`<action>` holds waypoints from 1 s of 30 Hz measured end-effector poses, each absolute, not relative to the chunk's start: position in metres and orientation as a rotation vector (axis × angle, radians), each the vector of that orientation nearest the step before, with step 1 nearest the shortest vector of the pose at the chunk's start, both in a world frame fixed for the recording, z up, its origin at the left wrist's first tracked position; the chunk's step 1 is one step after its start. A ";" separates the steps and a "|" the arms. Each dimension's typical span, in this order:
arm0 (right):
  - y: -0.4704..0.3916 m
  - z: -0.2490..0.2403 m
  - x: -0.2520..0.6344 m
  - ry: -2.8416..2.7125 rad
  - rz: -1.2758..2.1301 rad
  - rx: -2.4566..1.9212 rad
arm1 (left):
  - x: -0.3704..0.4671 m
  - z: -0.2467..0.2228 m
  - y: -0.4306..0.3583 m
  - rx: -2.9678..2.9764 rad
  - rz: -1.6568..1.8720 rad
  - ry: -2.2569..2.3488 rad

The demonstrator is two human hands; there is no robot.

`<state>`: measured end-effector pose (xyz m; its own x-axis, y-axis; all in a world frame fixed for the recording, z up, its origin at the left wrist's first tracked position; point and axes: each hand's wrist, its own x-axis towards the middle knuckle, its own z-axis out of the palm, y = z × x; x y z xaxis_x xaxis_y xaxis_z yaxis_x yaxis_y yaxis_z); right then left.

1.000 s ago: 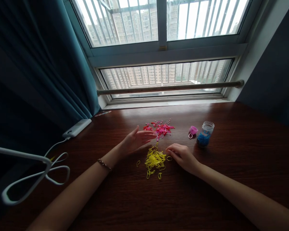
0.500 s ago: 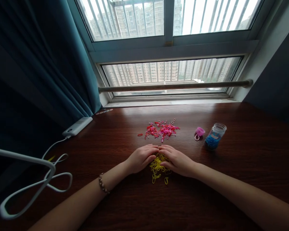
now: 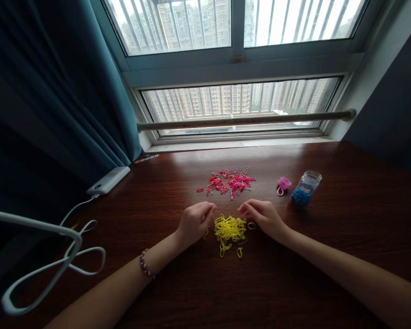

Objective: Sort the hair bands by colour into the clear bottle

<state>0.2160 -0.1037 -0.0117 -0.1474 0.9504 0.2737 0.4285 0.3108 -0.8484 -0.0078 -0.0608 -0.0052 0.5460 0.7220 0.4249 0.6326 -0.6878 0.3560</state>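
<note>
A loose pile of yellow rubber bands (image 3: 230,229) lies on the dark wooden table (image 3: 192,288) between my two hands. My left hand (image 3: 196,221) rests at the pile's left side, its fingers curled together, with a stray yellow band beside it. On the right, my right hand (image 3: 264,218) has its fingers bent and pressed together, near a single yellow band. Whether either hand pinches anything is hidden. Beyond them lies a spread of pink and red bands (image 3: 232,182).
To the right stand a small pink cup (image 3: 283,184) and a clear jar (image 3: 305,189) with blue bands inside. A white power bank (image 3: 108,180) with a white cable (image 3: 41,224) lies at the left by the curtain (image 3: 99,105). A window is behind the table.
My hands have moved apart from each other, left and right, uncovering the yellow pile. Their fingers have curled in. The view has shifted slightly.
</note>
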 end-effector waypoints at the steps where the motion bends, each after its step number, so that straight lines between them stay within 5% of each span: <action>1: -0.103 -0.011 0.218 -1.732 0.726 -1.315 | -0.008 -0.004 -0.061 2.683 0.759 1.294; 6: -0.105 -0.009 0.224 -1.864 0.297 -1.634 | -0.005 -0.001 -0.065 2.774 0.308 1.726; 13: -0.107 -0.007 0.216 -1.763 1.051 -1.218 | 0.002 0.000 -0.073 2.339 0.558 1.113; 16: -0.108 -0.001 0.214 -1.579 1.123 -1.133 | 0.002 0.000 -0.075 2.160 0.689 0.913; 23: -0.124 0.014 0.214 -1.678 0.661 -1.142 | -0.003 -0.009 -0.076 2.539 0.884 0.800; 30: -0.150 0.004 0.201 -2.356 -0.080 -0.571 | -0.007 -0.005 -0.084 3.086 1.132 -0.103</action>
<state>0.2013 -0.1503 0.0041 -0.6570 0.3793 0.6515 0.4226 0.9010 -0.0983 -0.0067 -0.0842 -0.0050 0.7622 -0.1087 0.6381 -0.0080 -0.9873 -0.1586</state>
